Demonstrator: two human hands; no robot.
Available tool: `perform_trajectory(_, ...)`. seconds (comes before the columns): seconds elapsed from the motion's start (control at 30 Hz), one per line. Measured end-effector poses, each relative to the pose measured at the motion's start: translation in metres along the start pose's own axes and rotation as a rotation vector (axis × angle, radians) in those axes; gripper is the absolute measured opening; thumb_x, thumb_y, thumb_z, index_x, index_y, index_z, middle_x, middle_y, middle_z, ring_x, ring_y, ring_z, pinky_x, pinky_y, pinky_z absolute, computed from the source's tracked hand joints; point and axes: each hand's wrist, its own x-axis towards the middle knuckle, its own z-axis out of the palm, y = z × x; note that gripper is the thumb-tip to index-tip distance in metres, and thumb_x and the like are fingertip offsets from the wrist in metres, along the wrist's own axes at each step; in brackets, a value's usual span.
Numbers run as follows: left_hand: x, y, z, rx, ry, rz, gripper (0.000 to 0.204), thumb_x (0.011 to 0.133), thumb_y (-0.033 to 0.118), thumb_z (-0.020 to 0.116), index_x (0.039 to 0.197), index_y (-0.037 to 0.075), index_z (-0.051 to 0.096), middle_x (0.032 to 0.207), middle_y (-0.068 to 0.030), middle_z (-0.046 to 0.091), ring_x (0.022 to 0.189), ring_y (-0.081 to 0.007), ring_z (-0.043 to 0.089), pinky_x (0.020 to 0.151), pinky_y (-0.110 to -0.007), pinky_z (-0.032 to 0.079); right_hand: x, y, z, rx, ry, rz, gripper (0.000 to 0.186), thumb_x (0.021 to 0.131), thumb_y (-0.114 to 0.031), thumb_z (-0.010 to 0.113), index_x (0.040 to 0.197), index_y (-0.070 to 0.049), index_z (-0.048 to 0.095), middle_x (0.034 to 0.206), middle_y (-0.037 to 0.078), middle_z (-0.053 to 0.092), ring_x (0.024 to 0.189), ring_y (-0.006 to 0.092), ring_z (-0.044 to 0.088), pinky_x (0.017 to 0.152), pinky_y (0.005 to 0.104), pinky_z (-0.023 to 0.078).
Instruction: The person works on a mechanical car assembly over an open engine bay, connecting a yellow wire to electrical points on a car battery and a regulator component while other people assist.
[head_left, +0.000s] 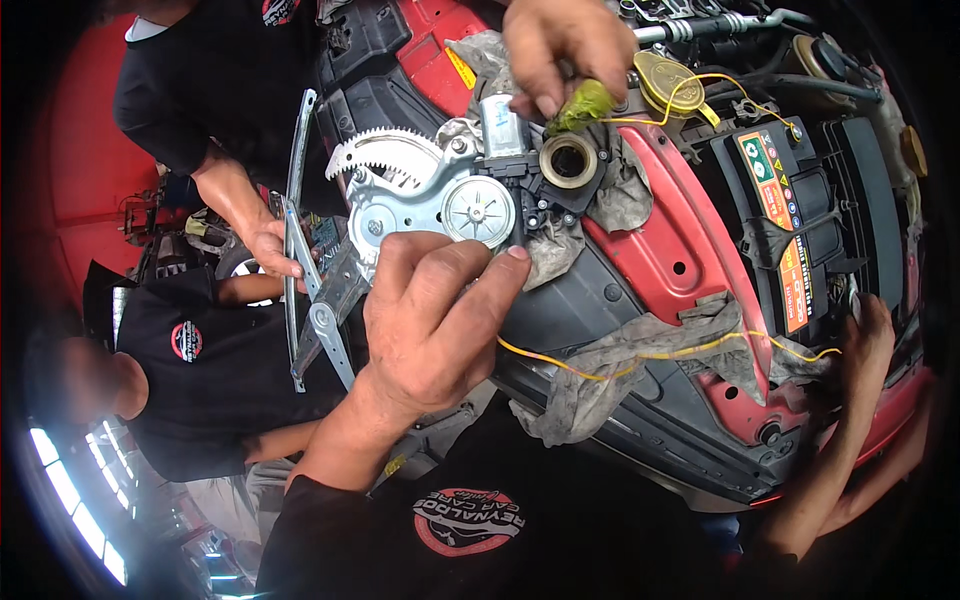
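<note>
Our left hand [425,335] was curled half closed against the near edge of the window regulator [410,212], one fingertip at its black plastic housing; what sat inside the curl we couldn't tell. A yellow wire [600,378] ran from beside that grip toward our right hand [868,345], bent by the car battery [775,235], its hold hidden. Beyond our left hand lay the toothed sector [385,140]; a co-worker's hand [575,50] pinched a green clump. Good handling, we judged, meant fingers clear of teeth and the wire slack.

A grey rag [590,400] touches red bodywork [650,255] beside a yellowish cap [672,82].
</note>
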Motion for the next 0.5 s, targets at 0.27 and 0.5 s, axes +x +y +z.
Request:
perform_trajectory(0.27,-0.0047,0.0057,0.0127,-0.106,0.127,-0.058,0.051,0.068,-0.016,0.076,0.113,0.004,0.060,0.093,-0.0115,0.072,0.080,-0.0281,0.063,0.069,-0.035,0.050,-0.0034,-0.0013,0.0028,0.017,0.056,-0.037,0.030,0.082,-0.002,0.061,0.111,0.007,0.061,0.107,0.026,0.064,0.103,0.0431,0.062,0.091,0.0445,0.048)
perform_trajectory(0.5,-0.0093,0.0018,0.0122,-0.015,0.111,-0.007,0.044,0.068,-0.005,0.077,0.111,0.000,0.067,0.098,-0.0133,0.070,0.083,-0.0290,0.062,0.071,-0.037,0.051,-0.0048,0.0045,0.0043,-0.059,0.105,-0.105,0.032,0.083,-0.004,0.062,0.114,0.008,0.062,0.109,0.025,0.064,0.105,0.0424,0.062,0.093,0.0438,0.048)
